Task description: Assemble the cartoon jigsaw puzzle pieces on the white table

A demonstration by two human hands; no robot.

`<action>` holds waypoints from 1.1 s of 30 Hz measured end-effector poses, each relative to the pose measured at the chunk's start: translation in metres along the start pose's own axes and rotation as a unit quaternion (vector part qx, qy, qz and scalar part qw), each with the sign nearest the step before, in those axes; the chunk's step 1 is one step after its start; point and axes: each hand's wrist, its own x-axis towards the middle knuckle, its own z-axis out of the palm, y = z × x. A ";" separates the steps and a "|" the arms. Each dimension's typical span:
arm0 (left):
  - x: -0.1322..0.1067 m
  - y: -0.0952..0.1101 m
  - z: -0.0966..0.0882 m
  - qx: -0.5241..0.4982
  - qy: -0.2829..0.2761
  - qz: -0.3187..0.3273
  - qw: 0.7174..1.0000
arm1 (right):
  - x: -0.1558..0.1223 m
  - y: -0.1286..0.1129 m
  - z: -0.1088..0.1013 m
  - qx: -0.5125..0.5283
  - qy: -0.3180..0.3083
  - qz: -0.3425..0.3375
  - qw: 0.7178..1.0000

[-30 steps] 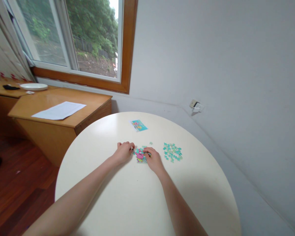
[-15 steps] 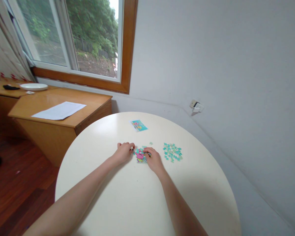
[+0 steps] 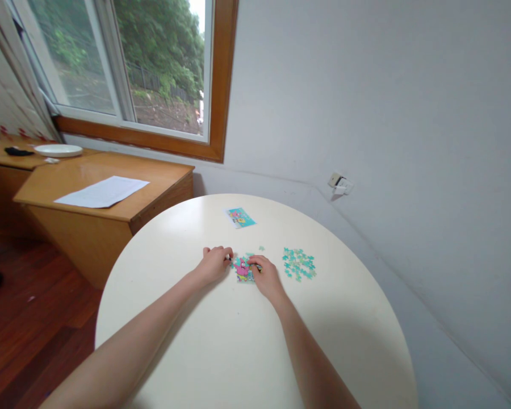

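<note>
A partly joined jigsaw puzzle [image 3: 242, 269] with a pink cartoon figure lies on the white round table [image 3: 221, 346]. At its left edge, my left hand [image 3: 215, 263] is pinched on a small, dark-looking puzzle piece [image 3: 227, 259], mostly covered by the fingers. My right hand [image 3: 264, 274] rests over the puzzle's right side, its bent fingers gripping it there and hiding part of the picture. Just above the puzzle, a single loose piece [image 3: 262, 248] lies apart. To the right of my right hand is a spread pile of teal puzzle pieces [image 3: 298, 264].
Toward the far edge of the table lies a small picture card [image 3: 241, 217] with cartoon figures. A wooden cabinet [image 3: 162, 176] on the left bears a paper sheet [image 3: 103, 191] and a white plate [image 3: 58, 150]. Behind the table are a wall with a socket [image 3: 339, 184] and a window.
</note>
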 end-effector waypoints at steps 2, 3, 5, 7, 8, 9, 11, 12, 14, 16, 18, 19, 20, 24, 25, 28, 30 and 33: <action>0.000 0.000 0.000 0.001 0.000 0.001 1.000 | 0.000 0.000 0.000 -0.003 0.002 -0.001 1.000; 0.000 0.000 0.000 0.001 -0.002 0.000 1.000 | 0.000 0.000 0.001 -0.005 0.001 -0.001 1.000; 0.000 0.001 0.000 -0.001 -0.005 -0.003 1.000 | 0.000 0.000 0.001 -0.009 -0.001 -0.001 1.000; 0.000 0.002 0.000 -0.004 -0.006 -0.002 1.000 | 0.000 0.000 0.001 -0.012 -0.003 0.000 1.000; 0.000 0.003 0.000 -0.005 -0.004 0.001 1.000 | 0.000 0.000 0.001 -0.013 -0.003 0.000 1.000; 0.000 0.003 0.000 -0.005 -0.002 0.004 1.000 | 0.000 0.000 0.001 -0.013 -0.003 0.000 1.000; 0.000 0.003 0.000 -0.005 0.000 0.008 1.000 | 0.000 0.000 0.001 -0.011 -0.001 -0.001 1.000; 0.000 0.003 0.000 -0.005 0.001 0.008 1.000 | 0.000 0.000 0.001 -0.009 0.000 -0.001 1.000; 0.000 0.003 0.000 -0.005 0.001 0.009 1.000 | 0.000 0.000 0.001 -0.005 0.002 -0.002 1.000; 0.000 0.003 0.000 -0.004 0.002 0.010 1.000 | 0.000 0.000 0.001 -0.003 0.003 -0.001 1.000; 0.000 0.002 0.000 -0.002 0.005 0.012 1.000 | 0.000 0.000 0.001 -0.002 0.003 0.000 1.000; 0.000 0.002 0.000 0.000 0.006 0.013 1.000 | 0.000 0.000 0.001 -0.002 0.003 0.000 1.000; 0.000 0.002 0.000 0.001 0.006 0.014 1.000 | 0.000 0.000 0.001 -0.001 0.003 0.001 1.000; 0.001 0.001 0.002 0.003 0.008 0.014 1.000 | 0.000 0.000 0.001 0.003 0.004 0.002 1.000; 0.001 0.000 0.003 0.003 0.009 0.014 1.000 | 0.000 0.000 0.000 0.003 0.003 0.002 1.000; 0.001 0.001 0.003 0.002 0.011 0.012 1.000 | 0.000 -0.001 0.001 0.000 0.004 0.000 1.000; 0.001 0.001 0.003 0.001 0.012 0.012 1.000 | 0.000 -0.001 0.001 -0.003 0.004 -0.001 1.000; 0.001 0.002 0.003 0.003 0.011 0.016 1.000 | 0.000 0.001 0.001 -0.001 0.002 -0.001 1.000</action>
